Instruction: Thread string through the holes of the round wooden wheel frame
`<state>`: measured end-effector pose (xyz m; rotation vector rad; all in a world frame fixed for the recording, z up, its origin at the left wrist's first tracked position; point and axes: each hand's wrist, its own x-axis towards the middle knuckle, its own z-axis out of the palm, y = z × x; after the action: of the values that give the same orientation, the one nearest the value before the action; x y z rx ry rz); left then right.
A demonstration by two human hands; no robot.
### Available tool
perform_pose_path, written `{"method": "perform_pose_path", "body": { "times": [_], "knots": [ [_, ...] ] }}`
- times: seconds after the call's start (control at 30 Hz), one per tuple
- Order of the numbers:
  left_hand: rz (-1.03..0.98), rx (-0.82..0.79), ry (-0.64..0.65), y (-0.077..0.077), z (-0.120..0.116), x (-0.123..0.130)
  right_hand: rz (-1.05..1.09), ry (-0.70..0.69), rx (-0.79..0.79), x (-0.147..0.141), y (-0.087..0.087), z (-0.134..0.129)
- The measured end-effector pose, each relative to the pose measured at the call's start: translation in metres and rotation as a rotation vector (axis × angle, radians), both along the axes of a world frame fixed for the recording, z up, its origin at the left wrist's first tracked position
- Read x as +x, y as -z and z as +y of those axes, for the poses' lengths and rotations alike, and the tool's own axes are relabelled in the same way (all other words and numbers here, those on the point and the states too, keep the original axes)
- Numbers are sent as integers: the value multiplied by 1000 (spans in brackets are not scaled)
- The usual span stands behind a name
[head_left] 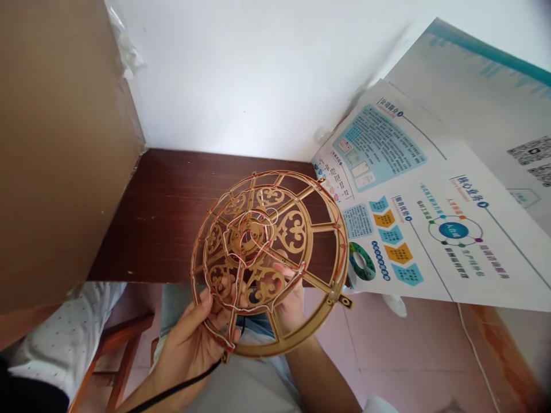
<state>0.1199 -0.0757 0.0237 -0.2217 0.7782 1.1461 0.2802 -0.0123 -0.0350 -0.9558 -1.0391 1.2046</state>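
Both hands hold a round gold lattice frame [267, 258] up above my lap, with ornate heart-shaped scrollwork and spokes. Thin red and white string [247, 244] is wound along its rim and spokes and knotted around its centre. My left hand [193, 338] grips the lower left rim, with its fingers curled over the front. My right hand [290, 304] holds the lower right part, and its fingertips show through the openings. A small slotted tab [344, 300] juts from the rim at the lower right.
A dark wood desktop [172, 218] lies beyond the frame, against a white wall [258, 74]. A cardboard panel [64, 143] stands at left. Printed brochures [408, 195] with Chinese text overlap the desk at right. Below are pink floor tiles [379, 355], a wooden chair [116, 350] and a black cord [176, 387].
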Motion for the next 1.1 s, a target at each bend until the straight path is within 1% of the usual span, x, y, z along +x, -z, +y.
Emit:
{"method": "perform_pose_path", "body": {
  "times": [0.1,0.17,0.27,0.37,0.47,0.6,0.7,0.8,0.93,1.0,1.1],
  "knots": [
    [-83,54,58,1,1,-1,10,84,114,4,0,-3],
    [-169,123,92,5,3,-4,-4,109,198,7,-2,-6],
    [-281,288,72,11,9,-11,-23,94,299,10,-9,-8],
    [-335,411,35,16,14,-21,-4,56,304,8,-17,-7],
    [-288,404,37,17,15,-26,22,-19,202,3,-23,-2],
    [-150,379,37,15,13,-21,24,-218,17,-2,-28,4],
    [-66,364,14,15,11,-14,23,-332,-40,-5,-33,4],
    [14,317,-25,15,9,-10,14,-343,-21,-5,-38,3],
    [46,304,-22,13,9,-9,-21,-293,72,1,-45,4],
    [40,324,-10,13,10,-10,-33,-270,121,5,-47,4],
    [29,331,0,13,10,-11,-31,-235,168,8,-44,2]
  ]
}}
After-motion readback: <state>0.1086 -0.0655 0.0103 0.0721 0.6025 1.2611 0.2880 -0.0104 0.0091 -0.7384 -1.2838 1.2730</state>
